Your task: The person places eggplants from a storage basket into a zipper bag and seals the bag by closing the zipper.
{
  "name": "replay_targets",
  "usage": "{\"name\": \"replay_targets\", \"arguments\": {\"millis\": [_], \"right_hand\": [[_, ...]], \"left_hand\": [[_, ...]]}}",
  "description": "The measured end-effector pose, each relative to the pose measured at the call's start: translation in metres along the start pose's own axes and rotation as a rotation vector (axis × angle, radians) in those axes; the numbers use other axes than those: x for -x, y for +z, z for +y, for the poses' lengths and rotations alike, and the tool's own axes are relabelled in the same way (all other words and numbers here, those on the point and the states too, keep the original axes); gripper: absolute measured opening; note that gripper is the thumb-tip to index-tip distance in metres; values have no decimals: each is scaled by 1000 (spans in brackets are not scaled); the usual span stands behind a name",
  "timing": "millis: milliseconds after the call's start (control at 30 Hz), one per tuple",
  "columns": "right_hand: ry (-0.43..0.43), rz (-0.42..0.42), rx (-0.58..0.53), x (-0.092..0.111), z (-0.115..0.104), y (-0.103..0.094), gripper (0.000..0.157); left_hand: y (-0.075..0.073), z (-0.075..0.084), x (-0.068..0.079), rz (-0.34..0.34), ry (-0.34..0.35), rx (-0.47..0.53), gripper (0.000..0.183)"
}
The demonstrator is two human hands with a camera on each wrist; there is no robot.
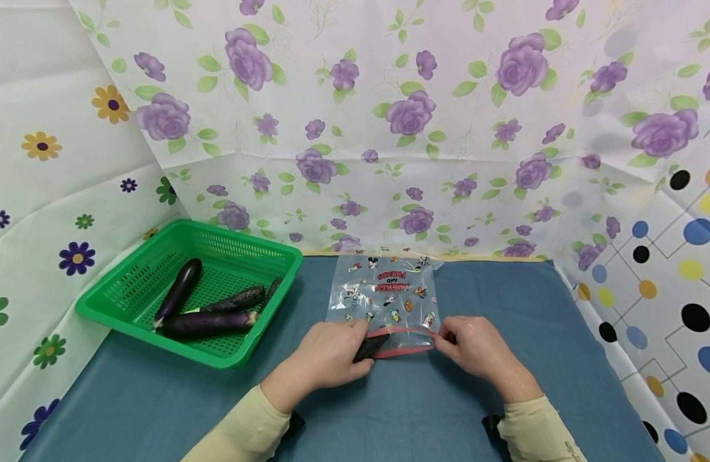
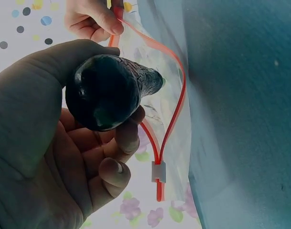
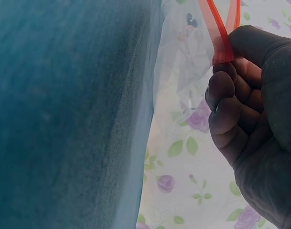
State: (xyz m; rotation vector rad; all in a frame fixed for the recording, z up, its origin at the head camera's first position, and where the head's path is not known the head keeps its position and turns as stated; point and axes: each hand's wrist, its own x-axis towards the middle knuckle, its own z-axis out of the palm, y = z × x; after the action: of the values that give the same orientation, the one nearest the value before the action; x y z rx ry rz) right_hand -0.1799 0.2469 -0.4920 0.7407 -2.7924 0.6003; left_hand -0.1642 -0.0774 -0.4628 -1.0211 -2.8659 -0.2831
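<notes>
My left hand (image 1: 334, 354) grips a dark cucumber (image 2: 107, 93), its rounded end towards the left wrist camera and its bumpy far end pointing into the mouth of a clear zip bag (image 1: 384, 298). The bag lies on the table with its red-edged opening spread towards me. Cartoon figures and red lettering are printed on it. At the opening's right corner, my right hand (image 1: 476, 346) pinches the red zip strip (image 3: 223, 50) between thumb and fingers. A small white slider (image 2: 158, 171) sits near the strip's other end.
A green plastic basket (image 1: 216, 360) stands on the left of the blue-covered table (image 1: 505, 295). Inside lie two purple eggplants (image 1: 184, 287) and dark cucumbers (image 1: 233, 299). Flower-printed sheeting (image 1: 355, 128) hangs behind, with dotted sheeting (image 1: 661, 289) on the right.
</notes>
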Motion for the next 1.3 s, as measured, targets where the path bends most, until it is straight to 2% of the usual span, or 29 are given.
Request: {"name": "replay_targets", "arguments": {"millis": [567, 833, 1300], "right_hand": [[7, -7, 14, -1, -1, 0, 24], [1, 0, 8, 0, -1, -1, 24], [-11, 7, 5, 0, -2, 0, 25]], "left_hand": [[3, 3, -1, -21, -39, -53, 33], [10, 6, -1, 10, -28, -116, 36], [23, 10, 3, -6, -37, -146, 41]]}}
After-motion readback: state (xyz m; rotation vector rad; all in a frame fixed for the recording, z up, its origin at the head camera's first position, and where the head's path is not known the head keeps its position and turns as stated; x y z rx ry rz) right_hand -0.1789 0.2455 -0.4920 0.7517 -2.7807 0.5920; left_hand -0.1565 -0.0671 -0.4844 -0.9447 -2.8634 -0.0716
